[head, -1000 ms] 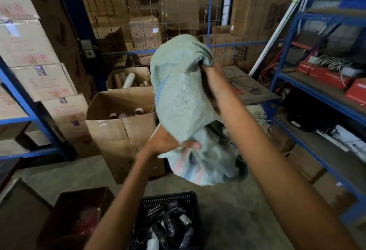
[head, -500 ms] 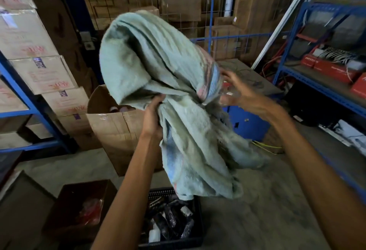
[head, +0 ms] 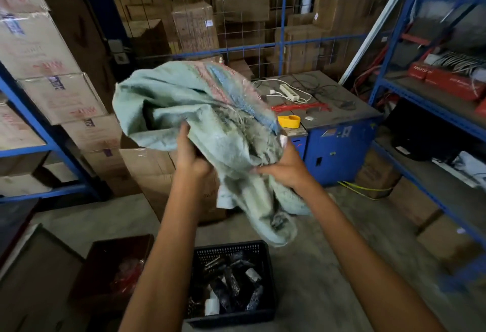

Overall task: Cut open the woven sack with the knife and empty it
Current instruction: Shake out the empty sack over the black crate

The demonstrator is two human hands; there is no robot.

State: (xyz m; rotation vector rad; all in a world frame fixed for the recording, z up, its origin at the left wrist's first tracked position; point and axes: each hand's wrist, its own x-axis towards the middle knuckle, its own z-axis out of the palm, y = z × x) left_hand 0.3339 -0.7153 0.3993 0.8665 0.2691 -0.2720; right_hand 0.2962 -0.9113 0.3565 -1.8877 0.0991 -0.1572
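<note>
Hanging limp and crumpled between both hands, the woven sack (head: pixel 210 131) is held up at chest height, its frayed cut edge and loose threads bunched just above the right hand (head: pixel 282 167) and its lower folds trailing down below both wrists. The left hand (head: pixel 189 154) is clamped on a fold of the cloth from beneath, thumb pointing up; the right hand is closed on the gathered middle, fingers wrapped into the weave. Directly below the hands, close to the person, stands a black plastic crate (head: pixel 231 248) holding dark wrapped items with a few pale ones among them; the sack's lowest fold hangs just above the crate's far rim. No knife is visible. Judgement: the sack appears emptied or nearly so, and the step in hand is shaking out any remainder. To do it well, the open cut end should be turned downward over the crate, the grip shifted to the closed end, and the folds shaken loose so nothing stays trapped. Beyond the hands stand a cardboard box (head: pixel 155 171) and, to the right, a blue bench (head: pixel 339 147) carrying cables.
</note>
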